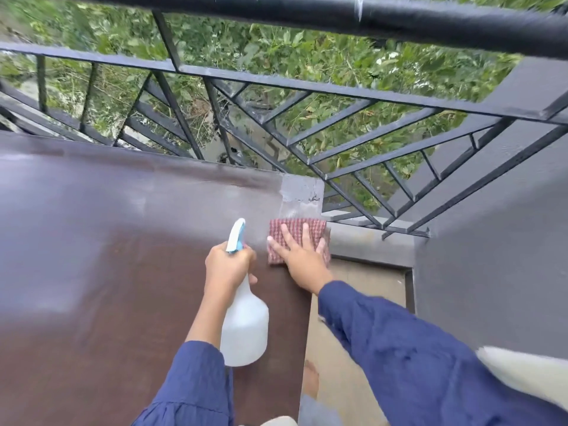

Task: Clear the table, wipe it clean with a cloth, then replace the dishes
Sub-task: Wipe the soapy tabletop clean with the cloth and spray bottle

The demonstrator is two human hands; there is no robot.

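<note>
Pressing the cloth flat with the right hand, fingers straight and spread, at the far right corner of the table. Gripping a spray bottle by the neck with the left hand, fingers curled round it, just left of the cloth; nozzle aimed away, white body hanging over the tabletop on the near side. Hands close together, not touching.

Dark brown, glossy top, with a pale grey patch at the corner just beyond the cloth. Outdoors, on a balcony: black railing right behind the table, green foliage past it, a grey wall at right, a grey ledge and tan floor beside the table's right edge.

Middle of the cloth covered by the palm; whether its right edge overhangs the table, impossible to tell. Left and near parts of the table cut off. Both forearms in blue sleeves. Lower right corner taken up by something white, blurred and cropped.
</note>
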